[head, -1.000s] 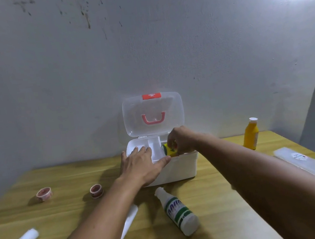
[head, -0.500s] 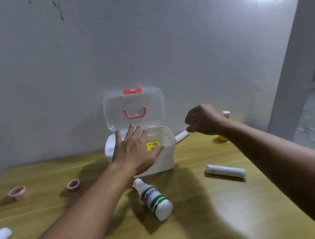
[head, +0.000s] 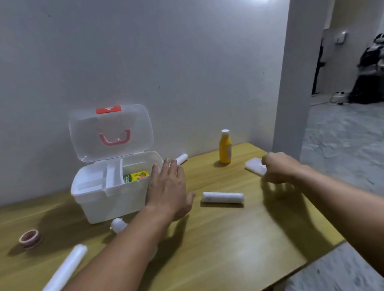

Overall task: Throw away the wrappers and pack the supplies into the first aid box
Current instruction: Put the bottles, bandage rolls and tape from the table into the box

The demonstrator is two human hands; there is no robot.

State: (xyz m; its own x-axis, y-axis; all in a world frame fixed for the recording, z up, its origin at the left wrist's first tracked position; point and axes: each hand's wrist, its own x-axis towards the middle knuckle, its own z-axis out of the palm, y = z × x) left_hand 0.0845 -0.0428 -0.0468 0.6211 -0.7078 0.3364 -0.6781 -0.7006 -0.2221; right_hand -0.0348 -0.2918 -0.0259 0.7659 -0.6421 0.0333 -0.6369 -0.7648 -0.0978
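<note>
White plastic first aid box [head: 111, 196] sits open just left of the left hand [head: 168, 190], which is flat, fingers spread, holding nothing. Only a yellow-green packet [head: 136, 176] seems packed so far. The right hand [head: 277, 168] is curled over a flat white pack [head: 254, 166]; can't tell if it's gripped yet. Between the hands lies a bandage roll [head: 222, 197], the yellow bottle [head: 225, 147] stands beyond, and tape [head: 29, 238] and more rolls wait far left. Mostly undone, I'd say.

Glossy wood-look table [head: 232, 247] — translucent smooth plastic box lid [head: 111, 132]
</note>
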